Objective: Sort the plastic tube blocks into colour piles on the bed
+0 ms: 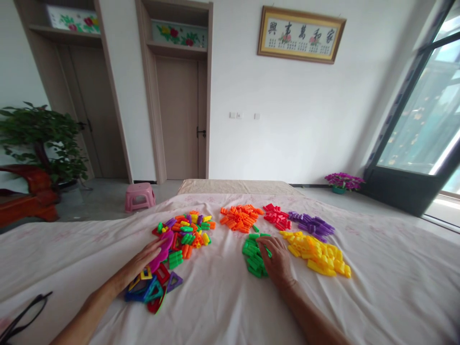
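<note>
Reaching over a rumpled pale cloth (219, 292) with two bare hands set well apart. Bent at right, with the right hand (279, 262) over a pile of green pieces (253, 258), touching at the fingertips with fingers curled; impossible to tell from this view of any piece gripped. Met from its right side, with most of the green pile lying to the left of that hand, partly under the fingers, and its visible part running chiefly toward and away from the person. Placed far nearer to the right hand than to the left. Stretched out at left, with the left hand (153, 251) touching a magenta piece (162, 256), long axis slanting from far right to near left; hard to tell of a grip or a mere touch there. Seen along the left edge of a mixed-colour heap (192, 237), just beyond some coloured frame shapes (154, 290). Arrayed beyond the green in single colours: orange pieces (240, 218), red pieces (276, 218) and purple pieces (314, 226). Spread just to the right of the right hand, in a slanting band, in the case of the yellow pieces (319, 254).
</note>
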Available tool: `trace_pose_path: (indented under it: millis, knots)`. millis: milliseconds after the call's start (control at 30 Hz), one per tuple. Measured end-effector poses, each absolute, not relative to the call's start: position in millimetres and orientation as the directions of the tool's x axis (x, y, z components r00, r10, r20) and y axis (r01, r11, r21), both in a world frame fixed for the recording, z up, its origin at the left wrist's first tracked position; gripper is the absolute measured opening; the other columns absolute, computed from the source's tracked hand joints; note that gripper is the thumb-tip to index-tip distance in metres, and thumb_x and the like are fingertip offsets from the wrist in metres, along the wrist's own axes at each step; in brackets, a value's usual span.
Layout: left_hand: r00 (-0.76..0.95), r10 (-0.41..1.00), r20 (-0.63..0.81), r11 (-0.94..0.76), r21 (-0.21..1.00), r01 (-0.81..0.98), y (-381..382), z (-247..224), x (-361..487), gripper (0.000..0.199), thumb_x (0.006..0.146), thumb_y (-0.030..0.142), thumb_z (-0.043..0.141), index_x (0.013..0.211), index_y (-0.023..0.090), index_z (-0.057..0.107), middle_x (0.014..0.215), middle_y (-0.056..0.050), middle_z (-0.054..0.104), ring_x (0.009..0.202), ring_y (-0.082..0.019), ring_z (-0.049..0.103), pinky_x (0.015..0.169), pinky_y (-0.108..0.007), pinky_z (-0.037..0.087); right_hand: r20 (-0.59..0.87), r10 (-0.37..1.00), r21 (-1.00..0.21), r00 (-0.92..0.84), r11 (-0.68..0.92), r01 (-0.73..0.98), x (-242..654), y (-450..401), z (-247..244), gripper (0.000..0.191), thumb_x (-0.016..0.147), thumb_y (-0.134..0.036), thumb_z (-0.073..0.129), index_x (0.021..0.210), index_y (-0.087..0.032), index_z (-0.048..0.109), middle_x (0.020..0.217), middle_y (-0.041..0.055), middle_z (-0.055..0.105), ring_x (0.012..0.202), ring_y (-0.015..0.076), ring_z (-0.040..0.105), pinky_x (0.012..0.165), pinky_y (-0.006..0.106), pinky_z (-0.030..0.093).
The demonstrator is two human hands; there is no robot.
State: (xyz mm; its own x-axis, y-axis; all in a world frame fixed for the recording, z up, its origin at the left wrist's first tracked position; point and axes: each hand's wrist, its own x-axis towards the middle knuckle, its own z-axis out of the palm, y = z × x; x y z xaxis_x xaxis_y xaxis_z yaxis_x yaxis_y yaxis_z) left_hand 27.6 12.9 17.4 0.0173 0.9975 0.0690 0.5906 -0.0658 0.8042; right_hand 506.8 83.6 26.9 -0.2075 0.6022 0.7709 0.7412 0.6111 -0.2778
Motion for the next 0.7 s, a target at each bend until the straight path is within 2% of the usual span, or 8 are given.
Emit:
trace_pose_path:
  millis: [67, 133, 267, 367, 500, 600, 700]
  knots:
    - [-0.017, 0.992, 0.122, -0.091, 0.819, 0.566, 26, 14, 15, 0.064, 0.089, 0.06, 0.033, 0.133, 0.023, 0.062, 0.145, -0.005, 0.056, 0.14, -0.026, 0.043, 0.118, -0.036, 0.033, 0.773, 0.61, -0.307, -0.173, 0.599, 0.74, 512, 89, 23, 0.021, 0.096, -0.033, 0.052, 0.1, -0.025, 0.072, 0.101, 0.0047, 0.072, 0.095, 0.0228, 0.064, 0.087, 0.038, 0.048]
    - [-0.132, 0.977, 0.165, -0.057, 0.81, 0.584, 45, 11, 3, 0.068, 0.09, 0.063, 0.027, 0.127, 0.02, 0.064, 0.141, -0.009, 0.059, 0.138, -0.027, 0.046, 0.119, -0.037, 0.03, 0.766, 0.628, -0.345, -0.14, 0.585, 0.734, 514, 93, 18, 0.023, 0.096, -0.035, 0.052, 0.099, -0.025, 0.071, 0.101, 0.0053, 0.072, 0.095, 0.0233, 0.064, 0.087, 0.039, 0.048]
    - [-0.226, 0.962, 0.153, 0.02, 0.787, 0.616, 92, 12, -6, 0.083, 0.086, 0.069, 0.026, 0.141, 0.012, 0.05, 0.153, -0.015, 0.045, 0.145, -0.029, 0.033, 0.121, -0.04, 0.025, 0.749, 0.658, -0.414, -0.076, 0.554, 0.723, 518, 100, 12, 0.025, 0.095, -0.038, 0.051, 0.097, -0.024, 0.071, 0.1, 0.0062, 0.072, 0.096, 0.0243, 0.065, 0.089, 0.041, 0.049]
    - [-0.172, 0.979, 0.109, 0.02, 0.786, 0.618, 117, 13, 6, 0.088, 0.084, 0.07, 0.028, 0.145, 0.01, 0.045, 0.157, -0.017, 0.038, 0.146, -0.03, 0.031, 0.12, -0.043, 0.027, 0.739, 0.672, -0.445, -0.046, 0.539, 0.715, 519, 101, 10, 0.027, 0.096, -0.04, 0.05, 0.097, -0.023, 0.071, 0.099, 0.0067, 0.072, 0.096, 0.0247, 0.065, 0.089, 0.041, 0.049]
    - [-0.04, 0.993, 0.108, -0.061, 0.791, 0.609, 126, 15, 36, 0.08, 0.085, 0.063, 0.037, 0.147, 0.013, 0.044, 0.157, -0.013, 0.039, 0.144, -0.027, 0.036, 0.12, -0.04, 0.027, 0.718, 0.696, -0.477, -0.034, 0.527, 0.703, 519, 102, 11, 0.028, 0.096, -0.042, 0.05, 0.096, -0.023, 0.071, 0.098, 0.007, 0.072, 0.095, 0.0246, 0.064, 0.09, 0.041, 0.048]
    - [0.025, 0.995, 0.095, -0.091, 0.786, 0.611, 116, 21, 54, 0.071, 0.084, 0.059, 0.048, 0.141, 0.017, 0.054, 0.153, -0.011, 0.045, 0.142, -0.026, 0.039, 0.12, -0.038, 0.027, 0.704, 0.709, -0.492, -0.045, 0.532, 0.689, 518, 102, 11, 0.028, 0.096, -0.042, 0.05, 0.097, -0.023, 0.071, 0.099, 0.0073, 0.071, 0.096, 0.0247, 0.063, 0.09, 0.042, 0.048]
    - [0.104, 0.993, 0.048, -0.103, 0.779, 0.618, 108, 32, 58, 0.06, 0.081, 0.057, 0.056, 0.128, 0.022, 0.065, 0.143, -0.007, 0.058, 0.136, -0.027, 0.048, 0.116, -0.035, 0.034, 0.704, 0.708, -0.499, -0.048, 0.542, 0.676, 517, 102, 12, 0.029, 0.096, -0.043, 0.05, 0.097, -0.023, 0.071, 0.099, 0.0078, 0.071, 0.096, 0.0255, 0.063, 0.089, 0.042, 0.048]
